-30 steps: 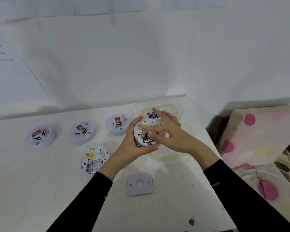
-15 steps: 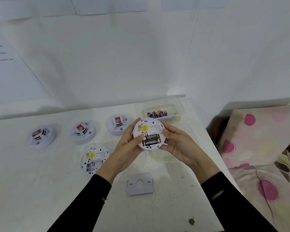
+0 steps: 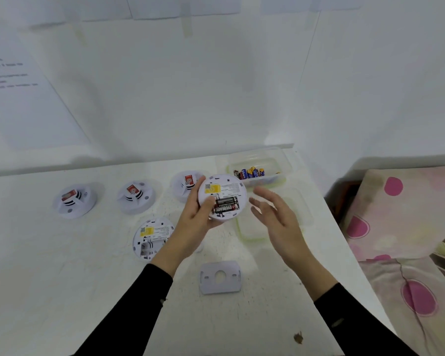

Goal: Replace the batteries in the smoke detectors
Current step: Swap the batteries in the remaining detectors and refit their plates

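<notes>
The left hand (image 3: 193, 224) grips a detector (image 3: 222, 196) by its rim, thumb across the back face, which is turned up to the camera. Two cells (image 3: 226, 204) sit in its bay. The right hand (image 3: 275, 219) hangs just right of it, fingers spread and loose, touching nothing.

Under the right hand lies a clear lid (image 3: 244, 229), its edges faint. Beyond the fingertips is a tub (image 3: 275, 163) holding spare cells (image 3: 249, 172). Behind the left fingers stands a tagged detector (image 3: 184, 183), part hidden by them. Two others (image 3: 135, 197) stand further left. Left of the left wrist lies an open detector (image 3: 152, 237), its bay too blurred to read. A plate (image 3: 220, 277) rests on the table (image 3: 62, 278) between the forearms. A spotted cushion (image 3: 409, 227) at far right is cut off by the frame.
</notes>
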A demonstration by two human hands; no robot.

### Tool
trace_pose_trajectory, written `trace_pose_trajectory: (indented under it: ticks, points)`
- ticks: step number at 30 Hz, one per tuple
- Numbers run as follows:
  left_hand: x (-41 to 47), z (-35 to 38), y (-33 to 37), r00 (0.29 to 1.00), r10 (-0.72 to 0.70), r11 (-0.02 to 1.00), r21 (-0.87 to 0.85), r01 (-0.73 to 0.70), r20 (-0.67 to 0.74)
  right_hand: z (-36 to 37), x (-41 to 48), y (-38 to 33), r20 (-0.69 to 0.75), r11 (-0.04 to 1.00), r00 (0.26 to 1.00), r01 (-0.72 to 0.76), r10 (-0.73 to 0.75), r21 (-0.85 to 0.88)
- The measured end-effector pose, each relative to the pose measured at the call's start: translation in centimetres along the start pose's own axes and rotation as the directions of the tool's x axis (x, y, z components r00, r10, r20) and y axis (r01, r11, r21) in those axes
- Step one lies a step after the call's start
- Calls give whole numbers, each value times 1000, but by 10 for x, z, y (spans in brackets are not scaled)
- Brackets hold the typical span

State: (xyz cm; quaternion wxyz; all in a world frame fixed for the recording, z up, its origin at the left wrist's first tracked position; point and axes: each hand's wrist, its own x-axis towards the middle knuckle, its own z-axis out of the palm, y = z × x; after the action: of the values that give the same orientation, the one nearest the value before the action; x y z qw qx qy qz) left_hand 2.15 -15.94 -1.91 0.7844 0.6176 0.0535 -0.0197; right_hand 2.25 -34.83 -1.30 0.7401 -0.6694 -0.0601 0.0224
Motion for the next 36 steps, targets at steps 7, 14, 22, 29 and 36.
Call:
trace_pose_trajectory:
  ticks: [7,14,22,29,36]
  points:
    - [1,-23,10,996,-87,934,-351,69,-37,-2,-50,51,632,691,770,506,-92,-516]
    - [-14,-25,8,991,-77,929,-370,30,-112,2,-48,64,667,552,744,568,-27,-611]
    - [-12,-26,14,977,-104,910,-414,18,-187,28,-31,1,267,726,841,542,-471,-424]
    - [-12,2,13,983,-31,917,-396,-44,-181,62,7,-20,52,773,872,457,-486,-441]
    - [-3,7,27,976,-31,901,-430,-66,-215,68,20,-17,40,725,874,428,-485,-539]
